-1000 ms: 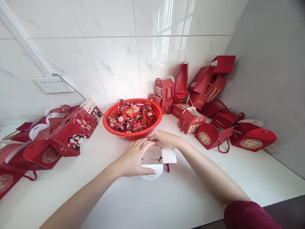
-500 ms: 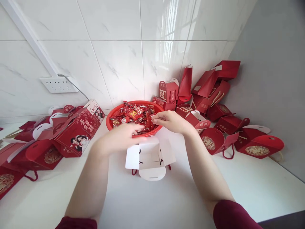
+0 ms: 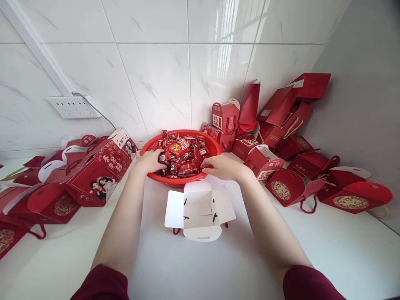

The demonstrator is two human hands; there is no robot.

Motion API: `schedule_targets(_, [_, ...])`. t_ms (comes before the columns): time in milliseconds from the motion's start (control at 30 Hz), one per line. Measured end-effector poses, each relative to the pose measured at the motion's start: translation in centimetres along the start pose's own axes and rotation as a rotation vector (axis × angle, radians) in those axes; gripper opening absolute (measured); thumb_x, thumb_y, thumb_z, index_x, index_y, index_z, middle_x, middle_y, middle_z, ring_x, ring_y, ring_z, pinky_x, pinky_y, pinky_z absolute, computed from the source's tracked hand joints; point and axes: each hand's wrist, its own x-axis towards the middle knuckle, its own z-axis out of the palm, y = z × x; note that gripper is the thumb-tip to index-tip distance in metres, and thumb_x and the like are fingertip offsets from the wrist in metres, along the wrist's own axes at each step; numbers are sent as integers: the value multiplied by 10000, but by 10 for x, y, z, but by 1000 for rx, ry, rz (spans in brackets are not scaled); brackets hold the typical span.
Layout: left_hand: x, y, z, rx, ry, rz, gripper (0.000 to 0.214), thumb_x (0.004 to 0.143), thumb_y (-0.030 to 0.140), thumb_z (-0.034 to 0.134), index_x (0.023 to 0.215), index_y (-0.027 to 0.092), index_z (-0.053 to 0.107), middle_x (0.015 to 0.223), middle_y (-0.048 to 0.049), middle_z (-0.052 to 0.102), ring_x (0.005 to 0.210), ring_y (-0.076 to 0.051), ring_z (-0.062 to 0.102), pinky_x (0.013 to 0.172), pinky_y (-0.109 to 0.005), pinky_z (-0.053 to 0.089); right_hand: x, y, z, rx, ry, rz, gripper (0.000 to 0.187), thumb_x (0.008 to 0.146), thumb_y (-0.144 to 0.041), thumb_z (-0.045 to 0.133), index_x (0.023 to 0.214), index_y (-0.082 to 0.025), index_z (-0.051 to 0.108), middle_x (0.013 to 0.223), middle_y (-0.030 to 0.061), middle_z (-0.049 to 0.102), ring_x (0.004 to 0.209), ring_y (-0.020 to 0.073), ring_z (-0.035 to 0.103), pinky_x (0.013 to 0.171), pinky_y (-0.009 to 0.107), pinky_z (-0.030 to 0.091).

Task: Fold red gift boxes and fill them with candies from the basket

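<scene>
A red plastic basket [image 3: 175,181] heaped with small red-wrapped sweets [image 3: 179,152] stands against the wall. My left hand [image 3: 149,161] lies over its left rim, fingers apart and their tips among the sweets. Over the right rim reaches my right hand [image 3: 223,166], thumb and fingers slightly apart at the sweets' edge; part of its fingers is hidden. Neither hand shows a sweet in its grip. Just in front of the basket, between my forearms, sits an opened gift box [image 3: 201,208], white inside, flaps spread, with dark red cord handles.
Red gift boxes crowd the left, including a large one [image 3: 101,173] with a cartoon couple. More red boxes [image 3: 281,187] are piled at the right, against the grey side panel [image 3: 359,112]. A socket strip [image 3: 74,107] with a cable is on the tiled wall.
My left hand has moved left, from above the basket's front edge to its left rim. My right hand has lowered slightly onto the right rim. The view has shifted a little closer.
</scene>
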Motion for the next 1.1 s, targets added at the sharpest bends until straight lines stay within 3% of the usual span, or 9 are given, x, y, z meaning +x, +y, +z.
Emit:
schedule_targets(133, [-1, 1, -2, -11, 22, 0, 441, 785, 464, 645, 1186, 278, 646, 1064, -66, 740, 1094, -321, 631, 1108, -543, 247, -1, 0, -1, 2, -31, -5, 196, 939, -241, 522, 1032, -220, 694, 1052, 47, 717, 922, 211, 648, 776, 281, 450])
schedule_targets(333, [-1, 4, -7, 11, 90, 29, 223, 763, 329, 647, 955, 242, 720, 994, -32, 757, 995, -262, 670, 1035, -411, 381, -4, -2, -4, -25, -56, -2, 202, 939, -232, 523, 1043, -220, 695, 1068, 59, 712, 928, 223, 644, 775, 295, 446])
schedule_targets(467, [-2, 5, -9, 45, 128, 36, 181, 787, 313, 633, 914, 242, 740, 912, -18, 765, 923, -245, 685, 958, -369, 438, -5, -2, -4, -20, -55, -7, 195, 927, -239, 533, 1039, -224, 692, 1075, 53, 708, 942, 224, 643, 765, 291, 449])
schedule_targets(700, [-6, 9, -18, 130, 234, 25, 280, 862, 409, 564, 854, 214, 765, 885, -83, 752, 934, -316, 662, 916, -426, 429, -7, -4, -4, -36, -47, 5, 188, 923, -243, 540, 1032, -223, 693, 1085, 54, 710, 954, 230, 648, 754, 288, 453])
schedule_targets(833, [-26, 30, -40, -82, 278, 113, 295, 859, 438, 572, 882, 208, 754, 853, -39, 746, 817, -251, 669, 790, -340, 466, -12, -6, -9, -59, 15, 38, 205, 936, -277, 533, 1063, -229, 687, 1113, 50, 705, 951, 234, 650, 728, 288, 455])
schedule_targets(967, [-60, 63, -65, -331, 96, 380, 269, 840, 448, 608, 845, 217, 746, 863, 10, 744, 776, -187, 655, 745, -275, 473, -18, -7, -16, -1, 43, 55, 210, 949, -268, 523, 1087, -221, 674, 1112, 57, 702, 1001, 232, 640, 808, 300, 470])
schedule_targets(1100, [-84, 90, -71, -339, -263, 587, 208, 846, 384, 603, 820, 245, 755, 869, 18, 747, 785, -178, 670, 712, -261, 487, -22, -7, -21, 28, 52, 84, 211, 950, -275, 528, 1092, -206, 668, 1115, 70, 696, 1009, 235, 636, 844, 320, 481])
